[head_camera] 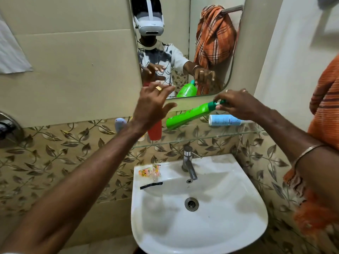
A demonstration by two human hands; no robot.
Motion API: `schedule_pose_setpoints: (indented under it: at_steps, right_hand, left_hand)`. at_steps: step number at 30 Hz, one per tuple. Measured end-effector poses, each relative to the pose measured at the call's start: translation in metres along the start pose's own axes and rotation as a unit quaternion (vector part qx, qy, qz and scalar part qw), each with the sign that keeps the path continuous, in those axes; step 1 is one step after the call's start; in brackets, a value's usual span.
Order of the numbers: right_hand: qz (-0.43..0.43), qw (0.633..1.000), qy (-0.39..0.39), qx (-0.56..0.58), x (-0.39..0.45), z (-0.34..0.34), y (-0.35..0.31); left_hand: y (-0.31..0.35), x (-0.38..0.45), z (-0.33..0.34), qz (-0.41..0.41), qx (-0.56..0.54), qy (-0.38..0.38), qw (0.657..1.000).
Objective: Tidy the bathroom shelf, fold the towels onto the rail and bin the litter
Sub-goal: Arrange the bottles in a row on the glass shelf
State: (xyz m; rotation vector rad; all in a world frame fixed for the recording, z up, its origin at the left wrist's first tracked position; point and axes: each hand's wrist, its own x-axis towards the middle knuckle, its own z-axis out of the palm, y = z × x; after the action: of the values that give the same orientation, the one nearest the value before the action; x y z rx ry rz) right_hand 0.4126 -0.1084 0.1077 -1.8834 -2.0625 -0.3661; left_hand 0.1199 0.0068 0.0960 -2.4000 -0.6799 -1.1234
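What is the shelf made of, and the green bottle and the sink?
Shelf: looks like clear glass; wall tiles show through it.
Green bottle: probably glossy plastic; bright colour with soft highlights.
Sink: seems glazed white ceramic; smooth, shiny surface.

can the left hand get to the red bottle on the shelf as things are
Probably yes. The left hand is open and hovers just above the red bottle on the glass shelf; nothing seems to lie between, and the green bottle sits off to the right.

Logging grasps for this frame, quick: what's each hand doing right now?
Left hand: open, fingers spread, holding nothing.
Right hand: pinching the cap end of the tilted green bottle.
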Motion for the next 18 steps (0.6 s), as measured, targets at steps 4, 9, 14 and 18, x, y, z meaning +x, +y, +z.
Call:
schedule_pose_setpoints:
  at_steps: [4,9,14,18]
  right_hand:
    - [-0.039,0.999,-0.022,0.018,0.027,-0.026,-0.025]
    - [-0.059,0.997,-0.045,0.011,0.056,-0.043,-0.049]
    - [-0.027,0.989,-0.045,0.142,0.081,-0.043,-0.055]
    - [0.018,0.966,-0.061,0.251,0.087,-0.025,-0.061]
  left_hand:
    - [0.032,0.016,0.016,0.001,0.006,-0.135,0.991]
    - [0.042,0.033,0.027,-0.058,-0.063,-0.145,0.986]
    - [0.021,0.042,0.022,-0.088,-0.096,-0.115,0.985]
    - [0.008,0.048,0.016,-0.113,-0.117,-0.137,0.977]
